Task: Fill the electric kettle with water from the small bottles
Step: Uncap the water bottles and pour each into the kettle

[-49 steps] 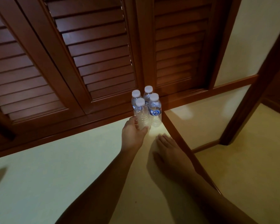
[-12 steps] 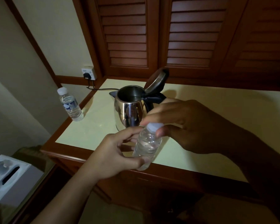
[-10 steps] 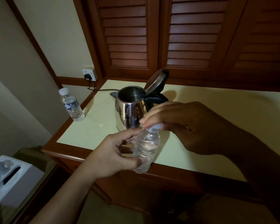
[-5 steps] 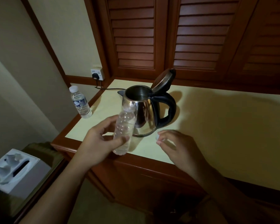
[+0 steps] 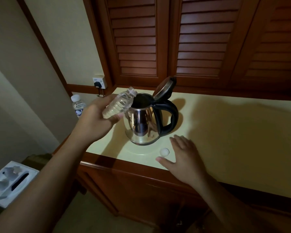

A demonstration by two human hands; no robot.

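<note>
My left hand (image 5: 97, 121) grips uncapped bottle (image 5: 118, 103), tilted at kettle (image 5: 143, 121) mouth; right hand (image 5: 183, 157) flat, open on counter (image 5: 233, 140). Next: tip further, pour.

the steel electric kettle (image 5: 142, 126) stands upright on the pale countertop (image 5: 233, 132), its lid (image 5: 165, 86) flipped up and back and its black handle (image 5: 172, 115) turned to the right. an uncapped small clear bottle (image 5: 119, 103), ribbed and with water in it, is tilted, its mouth at the left of the kettle's open rim, gripped round its lower half by the left hand (image 5: 96, 121). a white cap (image 5: 164, 151) lies flat just in front of the kettle. a second small bottle (image 5: 78, 105), capped and upright, stands off to the left, partly hidden behind that hand.
</note>
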